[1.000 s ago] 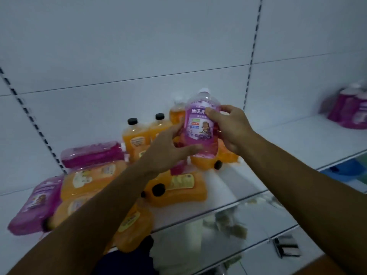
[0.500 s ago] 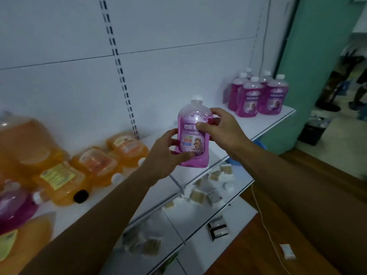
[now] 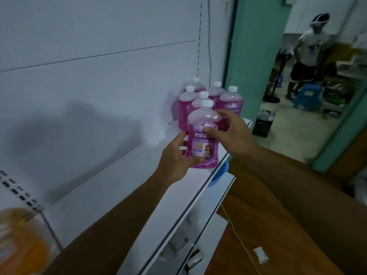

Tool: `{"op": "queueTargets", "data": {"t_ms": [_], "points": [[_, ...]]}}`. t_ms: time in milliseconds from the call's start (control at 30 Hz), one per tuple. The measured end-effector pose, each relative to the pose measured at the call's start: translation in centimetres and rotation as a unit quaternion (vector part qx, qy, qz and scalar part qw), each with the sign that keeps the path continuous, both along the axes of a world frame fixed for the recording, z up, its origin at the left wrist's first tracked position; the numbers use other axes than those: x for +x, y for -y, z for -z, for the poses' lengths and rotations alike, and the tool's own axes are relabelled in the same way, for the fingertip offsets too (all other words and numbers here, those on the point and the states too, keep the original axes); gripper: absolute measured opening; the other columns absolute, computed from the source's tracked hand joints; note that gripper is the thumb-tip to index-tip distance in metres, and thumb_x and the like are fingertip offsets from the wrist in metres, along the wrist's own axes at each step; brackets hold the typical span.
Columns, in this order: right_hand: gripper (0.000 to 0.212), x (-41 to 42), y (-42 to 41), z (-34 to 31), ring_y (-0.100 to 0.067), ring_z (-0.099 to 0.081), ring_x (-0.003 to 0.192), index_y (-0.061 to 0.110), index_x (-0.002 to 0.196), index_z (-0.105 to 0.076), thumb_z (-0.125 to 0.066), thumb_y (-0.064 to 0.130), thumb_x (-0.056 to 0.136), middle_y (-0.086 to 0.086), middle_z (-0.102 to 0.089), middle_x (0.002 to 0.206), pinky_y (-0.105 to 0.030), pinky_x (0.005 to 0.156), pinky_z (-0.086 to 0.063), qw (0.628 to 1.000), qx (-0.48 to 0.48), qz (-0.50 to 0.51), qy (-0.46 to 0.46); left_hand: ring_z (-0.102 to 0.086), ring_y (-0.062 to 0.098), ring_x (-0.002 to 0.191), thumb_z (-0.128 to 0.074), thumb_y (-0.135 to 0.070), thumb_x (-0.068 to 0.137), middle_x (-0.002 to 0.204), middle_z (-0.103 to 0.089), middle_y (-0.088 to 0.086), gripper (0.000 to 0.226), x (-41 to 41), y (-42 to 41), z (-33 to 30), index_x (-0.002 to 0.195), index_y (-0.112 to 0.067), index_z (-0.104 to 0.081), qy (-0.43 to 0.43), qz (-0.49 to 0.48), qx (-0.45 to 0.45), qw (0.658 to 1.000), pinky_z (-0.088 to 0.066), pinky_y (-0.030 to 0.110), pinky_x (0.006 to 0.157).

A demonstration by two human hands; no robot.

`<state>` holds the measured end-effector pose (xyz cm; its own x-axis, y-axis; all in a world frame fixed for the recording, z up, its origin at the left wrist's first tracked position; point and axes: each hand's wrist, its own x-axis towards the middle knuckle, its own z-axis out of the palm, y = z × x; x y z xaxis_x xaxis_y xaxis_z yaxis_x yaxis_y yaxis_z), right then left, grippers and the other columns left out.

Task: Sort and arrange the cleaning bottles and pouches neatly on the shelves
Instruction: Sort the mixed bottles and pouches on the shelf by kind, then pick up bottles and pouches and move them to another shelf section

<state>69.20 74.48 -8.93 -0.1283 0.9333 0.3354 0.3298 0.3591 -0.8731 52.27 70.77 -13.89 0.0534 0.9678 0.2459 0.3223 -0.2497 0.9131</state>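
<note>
Holding one pink bottle [image 3: 202, 139] w/ both hands, upright, just above the white shelf [image 3: 123, 195] near its right end. Vs 0.5 s ago: bottle has moved right, now directly in front of the group of pink bottles [image 3: 210, 100] at the shelf's end; before it was well apart from them. Orange pile mostly gone from view, only a blurred orange container [image 3: 17, 243] left at bottom-left corner. Person in the background [image 3: 307, 50] now shows thru the doorway.

Left to right: orange container is soft-edged, translucent, too blurred for detail. Shelf back panel is flat white metal w/ a slotted upright strip [image 3: 19, 193] at left. Shelf surface smooth, matte white. Left hand [image 3: 176, 159] grips the bottle's lower left side, thumb across the front bottom, fingers curled behind. Bottle is clear plastic, rounded shoulders, flat-ish body, pink liquid, white screw cap, purple printed label. Right hand [image 3: 232, 132] grips the upper right side, thumb on the label's top, fingers wrapped round the back. Group behind: five same-shape bottles w/ white caps, standing upright, packed close in the corner. Below shelf edge a blue round item [image 3: 220, 171] partly hidden, can't tell what. Wood-tone floor [image 3: 258, 225] w/ a thin white cable [image 3: 242, 243] and a small white plug-like piece [image 3: 260, 255]. Teal wall [image 3: 256, 46] right of the shelving.
</note>
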Motion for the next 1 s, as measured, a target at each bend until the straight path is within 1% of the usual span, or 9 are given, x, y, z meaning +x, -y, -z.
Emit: {"op": "queueTargets", "data": {"t_ms": [67, 233, 400, 533, 700, 800, 867, 933, 1000], "points": [[0.054, 1.2, -2.2, 0.2, 0.002, -0.062, 0.093, 0.024, 0.122, -0.05, -0.079, 0.03, 0.077, 0.015, -0.062, 0.103, -0.02, 0.078, -0.051, 1.0, 0.003, 0.006, 0.005, -0.065, 0.011, 0.098, -0.08, -0.029, 0.072, 0.113, -0.061, -0.01, 0.075, 1.4, -2.6, 0.3, 0.137, -0.023, -0.044, 0.001, -0.01, -0.001, 1.0, -0.055, 0.015, 0.077], [0.062, 3.4, -6.8, 1.3, -0.008, -0.062, 0.102, 0.022, 0.128, -0.05, -0.082, 0.027, 0.075, 0.004, -0.063, 0.117, -0.025, 0.089, -0.051, 0.999, 0.025, -0.017, 0.038, -0.065, 0.021, 0.107, -0.083, -0.013, 0.072, 0.118, -0.064, 0.0, 0.07, 4.4, -7.7, 2.1, 0.132, -0.022, -0.046, 0.039, -0.057, -0.013, 0.998, -0.056, 0.038, 0.091], [0.061, 5.7, -10.6, 2.0, -0.01, -0.062, 0.103, 0.021, 0.127, -0.053, -0.082, 0.028, 0.074, 0.005, -0.064, 0.117, -0.025, 0.091, -0.049, 0.995, 0.043, -0.037, 0.081, -0.067, 0.009, 0.095, -0.085, -0.009, 0.069, 0.106, -0.066, -0.009, 0.069, 6.7, -10.8, 3.4, 0.126, -0.026, -0.05, 0.006, -0.109, 0.006, 0.994, -0.056, 0.021, 0.082], [0.059, 6.7, -12.2, 2.6, -0.006, -0.06, 0.103, 0.022, 0.128, -0.052, -0.08, 0.028, 0.076, 0.007, -0.062, 0.117, -0.014, 0.085, -0.045, 0.993, 0.031, -0.059, 0.094, -0.062, -0.009, 0.087, -0.085, -0.011, 0.069, 0.103, -0.062, -0.016, 0.067, 7.3, -11.9, 4.1, 0.127, -0.02, -0.051, -0.016, -0.135, 0.023, 0.99, -0.047, 0.004, 0.073], [0.07, 6.8, -12.5, 2.1, -0.013, -0.054, 0.116, 0.017, 0.136, -0.045, -0.079, 0.032, 0.077, 0.004, -0.056, 0.128, -0.036, 0.102, -0.045, 0.991, 0.032, -0.085, 0.099, -0.059, -0.013, 0.086, -0.084, -0.018, 0.071, 0.097, -0.061, -0.023, 0.058, 7.7, -11.9, 4.3, 0.113, -0.033, -0.047, -0.048, -0.163, 0.0, 0.985, -0.047, 0.004, 0.071], [0.078, 6.1, -12.0, 1.3, -0.019, -0.045, 0.128, 0.018, 0.143, -0.037, -0.076, 0.037, 0.079, -0.002, -0.048, 0.14, -0.04, 0.108, -0.039, 0.987, 0.074, -0.078, 0.119, -0.058, -0.013, 0.086, -0.083, -0.029, 0.073, 0.096, -0.059, -0.025, 0.052, 7.2, -11.2, 4.4, 0.109, -0.037, -0.046, -0.077, -0.181, -0.01, 0.98, -0.044, 0.003, 0.068], [0.075, 5.4, -11.3, 0.7, -0.021, -0.037, 0.134, 0.016, 0.145, -0.034, -0.072, 0.037, 0.083, -0.005, -0.042, 0.146, -0.037, 0.111, -0.032, 0.976, 0.138, -0.06, 0.157, -0.057, -0.003, 0.092, -0.08, -0.038, 0.075, 0.105, -0.059, -0.018, 0.051, 6.5, -10.2, 4.4, 0.114, -0.032, -0.049, -0.13, -0.197, -0.028, 0.971, -0.043, 0.009, 0.075], [0.072, 4.5, -10.4, 0.1, -0.024, -0.03, 0.14, 0.01, 0.145, -0.035, -0.067, 0.039, 0.087, -0.01, -0.036, 0.151, -0.04, 0.115, -0.026, 0.954, 0.218, -0.062, 0.197, -0.055, 0.014, 0.11, -0.072, -0.052, 0.079, 0.126, -0.057, -0.004, 0.062, 5.5, -9.2, 4.7, 0.129, -0.024, -0.049, -0.209, -0.211, -0.063, 0.953, -0.045, 0.028, 0.091], [0.071, 3.0, -9.6, -0.6, -0.026, -0.024, 0.144, 0.011, 0.146, -0.035, -0.06, 0.046, 0.089, -0.009, -0.032, 0.154, -0.043, 0.118, -0.019, 0.931, 0.27, -0.076, 0.235, -0.048, 0.02, 0.127, -0.061, -0.063, 0.082, 0.143, -0.049, -0.002, 0.071, 4.2, -7.8, 4.7, 0.139, -0.024, -0.043, -0.273, -0.232, -0.097, 0.928, -0.037, 0.037, 0.105]]}}
